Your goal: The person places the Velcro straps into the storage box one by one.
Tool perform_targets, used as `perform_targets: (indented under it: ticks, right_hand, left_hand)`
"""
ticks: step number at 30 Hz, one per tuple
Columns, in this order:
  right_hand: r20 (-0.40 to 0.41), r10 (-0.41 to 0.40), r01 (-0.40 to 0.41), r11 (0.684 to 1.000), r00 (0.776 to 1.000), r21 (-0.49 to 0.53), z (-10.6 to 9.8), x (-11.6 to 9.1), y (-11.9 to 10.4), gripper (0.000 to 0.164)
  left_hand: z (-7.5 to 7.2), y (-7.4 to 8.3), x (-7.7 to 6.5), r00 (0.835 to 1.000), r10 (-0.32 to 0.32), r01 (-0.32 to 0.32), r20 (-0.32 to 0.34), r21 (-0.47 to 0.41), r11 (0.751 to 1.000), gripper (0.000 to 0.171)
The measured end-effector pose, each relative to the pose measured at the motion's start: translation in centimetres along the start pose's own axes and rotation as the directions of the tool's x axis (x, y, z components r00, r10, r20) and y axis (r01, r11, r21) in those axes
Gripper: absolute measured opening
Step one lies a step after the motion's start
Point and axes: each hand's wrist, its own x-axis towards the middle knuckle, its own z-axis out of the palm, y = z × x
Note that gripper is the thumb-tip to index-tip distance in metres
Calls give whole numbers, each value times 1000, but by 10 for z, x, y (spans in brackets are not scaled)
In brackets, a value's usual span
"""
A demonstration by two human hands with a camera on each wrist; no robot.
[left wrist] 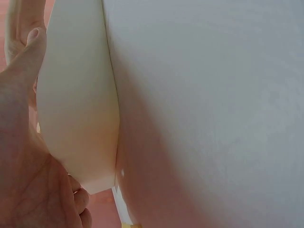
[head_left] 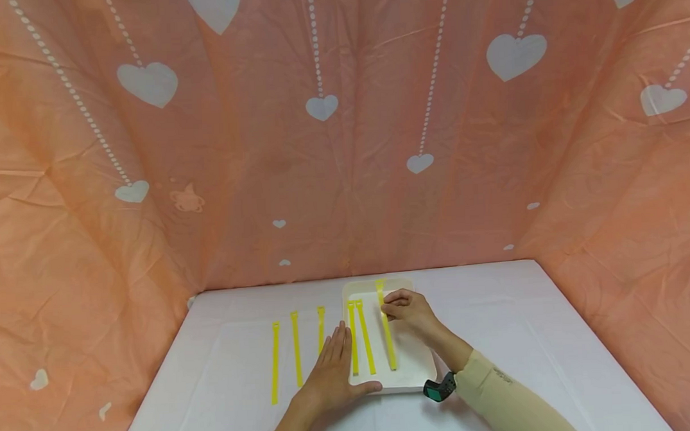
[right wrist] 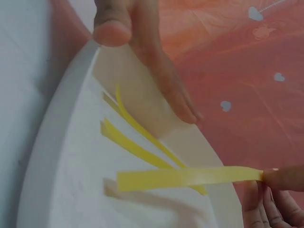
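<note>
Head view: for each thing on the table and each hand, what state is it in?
White tray: upright, open-topped
Two yellow straps inside: lying unlooped
Three yellow straps beside tray: unlooped, one partly hidden
Held yellow strap: unlooped, near end raised
Left hand: fingers straight, thumb spread
Right hand: pinching held strap

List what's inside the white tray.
Two yellow strips lie in the white tray; the right hand pinches a third strip above it. In the head view, the left hand covers part of the tray's left side, hiding what's beneath.
</note>
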Motion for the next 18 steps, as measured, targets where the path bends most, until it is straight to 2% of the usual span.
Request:
perform_targets:
  ticks: [5, 13, 18]
  right_hand:
    - [-52, 8, -10, 1000, 999, -30, 10, 4, 5, 12]
    - [-55, 36, -41, 994, 998, -98, 20, 9, 11, 13]
    - [-60, 70, -79, 984, 996, -159, 23, 14, 18, 13]
  left_hand:
    - [-1, 1, 0, 1000, 4, -4, -9, 3, 1000, 129]
    - [0, 1, -1, 999, 26, -26, -24, 8, 1000, 129]
    - [0, -1, -1, 999, 43, -44, -27, -21, 999, 130]
